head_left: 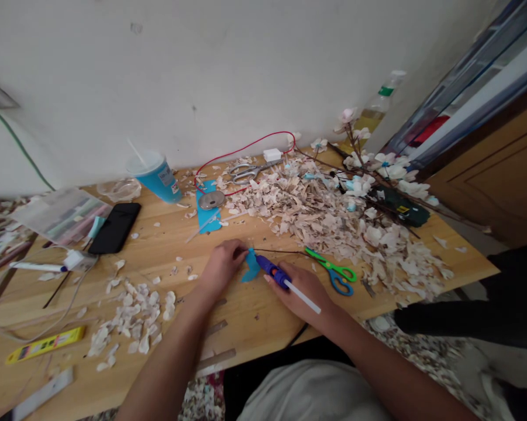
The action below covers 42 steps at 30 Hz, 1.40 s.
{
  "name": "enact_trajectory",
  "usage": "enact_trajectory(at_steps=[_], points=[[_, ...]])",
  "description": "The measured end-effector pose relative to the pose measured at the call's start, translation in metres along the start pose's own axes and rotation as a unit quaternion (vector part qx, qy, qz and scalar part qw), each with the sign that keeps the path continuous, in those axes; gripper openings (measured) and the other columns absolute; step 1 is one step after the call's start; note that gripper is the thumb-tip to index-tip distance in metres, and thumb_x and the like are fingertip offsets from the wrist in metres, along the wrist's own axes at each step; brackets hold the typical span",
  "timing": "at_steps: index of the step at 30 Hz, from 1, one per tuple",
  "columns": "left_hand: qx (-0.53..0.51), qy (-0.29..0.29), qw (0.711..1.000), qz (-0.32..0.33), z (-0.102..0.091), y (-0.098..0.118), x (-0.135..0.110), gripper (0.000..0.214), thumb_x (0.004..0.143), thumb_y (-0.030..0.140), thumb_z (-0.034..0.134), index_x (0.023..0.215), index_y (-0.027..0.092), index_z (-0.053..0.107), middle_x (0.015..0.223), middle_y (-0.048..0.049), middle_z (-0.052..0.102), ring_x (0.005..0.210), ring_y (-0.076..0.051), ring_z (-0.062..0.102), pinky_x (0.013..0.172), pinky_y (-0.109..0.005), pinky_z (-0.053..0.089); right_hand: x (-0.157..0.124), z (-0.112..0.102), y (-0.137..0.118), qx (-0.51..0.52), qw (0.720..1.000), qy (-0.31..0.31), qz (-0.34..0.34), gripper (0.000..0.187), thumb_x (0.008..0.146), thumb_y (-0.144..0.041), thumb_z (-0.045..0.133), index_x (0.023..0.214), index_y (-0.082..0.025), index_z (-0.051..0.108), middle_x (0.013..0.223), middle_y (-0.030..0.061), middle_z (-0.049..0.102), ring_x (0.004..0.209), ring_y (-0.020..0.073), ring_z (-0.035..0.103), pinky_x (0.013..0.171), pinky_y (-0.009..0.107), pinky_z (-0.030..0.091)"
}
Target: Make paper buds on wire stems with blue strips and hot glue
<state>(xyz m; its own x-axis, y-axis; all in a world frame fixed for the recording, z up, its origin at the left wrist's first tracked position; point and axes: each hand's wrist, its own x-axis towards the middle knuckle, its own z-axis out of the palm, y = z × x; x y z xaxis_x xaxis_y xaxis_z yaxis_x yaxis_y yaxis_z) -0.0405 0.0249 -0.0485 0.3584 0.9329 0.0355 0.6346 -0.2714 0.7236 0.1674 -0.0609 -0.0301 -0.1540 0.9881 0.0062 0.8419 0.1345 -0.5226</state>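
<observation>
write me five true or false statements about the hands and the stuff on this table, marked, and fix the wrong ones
1. The right hand holds a blue-purple plastic glue gun fitted with a white glue stick. True.
2. The left hand grips a yellow rectangular box. False: it pinches a thin bright-blue piece.
3. Scissors with green and blue handles lie to the right of the glue gun. True.
4. The black rectangular smartphone stands upright against the wall. False: it lies flat on the light wooden table.
5. A white straw sticks out of the tapered blue cup. True.
</observation>
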Motion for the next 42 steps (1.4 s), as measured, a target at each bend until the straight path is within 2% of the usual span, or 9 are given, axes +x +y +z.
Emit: enact_trajectory(at_steps=[9,14,22,27,32,42], points=[[0.007,0.017,1.000,0.020,0.0024,-0.0027,0.0000,0.011,0.085,0.015,0.064,0.094,0.019,0.068,0.086,-0.0027,0.067,0.078,-0.015,0.061,0.075,-0.028,0.049,0.0001,0.0003,0.0015,0.037,0.999,0.003,-0.012,0.018,0.093,-0.039,0.056,0.088,-0.024,0.065,0.078,0.0008,0.072,0.068,0.0195,0.067,0.059,0.028,0.040],[-0.009,0.012,1.000,0.020,0.0031,-0.0031,0.0004,0.015,0.083,0.012,0.066,0.097,0.019,0.068,0.088,-0.0029,0.068,0.079,-0.015,0.062,0.074,-0.027,0.049,0.0012,0.0010,0.0008,0.015,1.000,-0.003,0.005,0.020,0.093,-0.040,0.056,0.083,-0.023,0.064,0.076,0.0018,0.072,0.068,0.0205,0.068,0.059,0.028,0.040],[-0.009,0.023,0.999,0.021,0.0014,0.0011,0.0020,0.012,0.092,0.021,0.058,0.094,0.019,0.070,0.092,-0.0042,0.071,0.087,-0.018,0.065,0.083,-0.030,0.051,0.0019,0.0046,0.0010,0.022,1.000,-0.003,0.011,0.024,0.097,-0.043,0.053,0.091,-0.023,0.065,0.084,0.0041,0.075,0.074,0.0213,0.070,0.062,0.028,0.042],[-0.014,0.026,1.000,0.008,0.0063,-0.0041,0.0017,0.011,0.087,0.015,0.062,0.094,0.018,0.070,0.092,-0.0043,0.070,0.084,-0.017,0.065,0.079,-0.029,0.051,-0.0013,0.0079,0.0007,0.016,1.000,-0.002,0.022,0.026,0.097,-0.043,0.053,0.092,-0.021,0.066,0.084,0.0060,0.075,0.074,0.0219,0.070,0.062,0.028,0.042],[0.000,0.025,0.999,0.021,0.0068,-0.0062,0.0020,0.019,0.087,0.013,0.062,0.103,0.017,0.071,0.097,-0.0058,0.070,0.090,-0.018,0.064,0.084,-0.030,0.052,-0.0030,0.0087,0.0014,-0.003,0.999,-0.007,0.033,0.027,0.097,-0.044,0.053,0.091,-0.020,0.065,0.082,0.0063,0.074,0.073,0.0236,0.070,0.060,0.030,0.041],[-0.012,0.007,0.999,0.029,0.0078,-0.0046,0.0002,0.016,0.084,0.009,0.065,0.096,0.018,0.070,0.093,-0.0045,0.064,0.085,-0.016,0.061,0.079,-0.028,0.051,-0.0029,0.0070,0.0035,0.014,0.998,-0.021,0.049,0.028,0.097,-0.045,0.054,0.089,-0.021,0.067,0.081,0.0061,0.075,0.074,0.0233,0.070,0.060,0.029,0.040]])
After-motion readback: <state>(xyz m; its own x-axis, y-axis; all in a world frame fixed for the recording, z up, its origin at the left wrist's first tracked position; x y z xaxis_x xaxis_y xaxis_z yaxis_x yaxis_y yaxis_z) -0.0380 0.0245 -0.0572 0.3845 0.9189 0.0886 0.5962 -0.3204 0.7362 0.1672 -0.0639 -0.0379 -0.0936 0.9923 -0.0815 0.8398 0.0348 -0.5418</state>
